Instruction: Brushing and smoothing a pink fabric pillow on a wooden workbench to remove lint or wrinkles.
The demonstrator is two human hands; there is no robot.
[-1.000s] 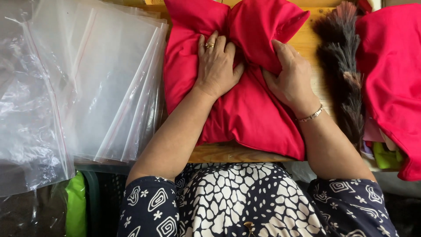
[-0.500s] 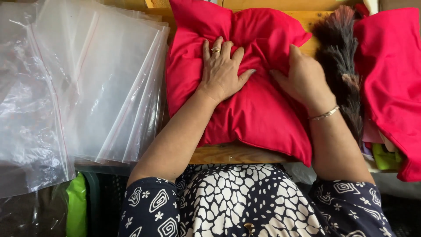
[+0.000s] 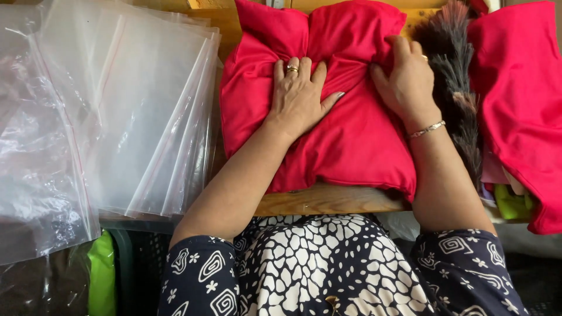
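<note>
A folded red cloth (image 3: pixel 345 140) lies on a wooden board (image 3: pixel 328 200) in front of me. My left hand (image 3: pixel 298 96) presses flat on its middle, fingers spread, a ring on one finger. My right hand (image 3: pixel 407 76), with a bracelet at the wrist, rests on the cloth's right upper edge, its fingers curled over a fold there. Whether those fingers actually pinch the fabric is not clear.
A stack of clear zip bags (image 3: pixel 134 111) lies to the left, with crumpled plastic (image 3: pixel 29 175) at the far left. A dark feather duster (image 3: pixel 453 88) lies right of the cloth. More red cloth (image 3: pixel 521 105) is piled at the far right.
Both hands have slid away from me along the cloth. The right hand moved from flat on the cloth's right side to its upper right edge.
</note>
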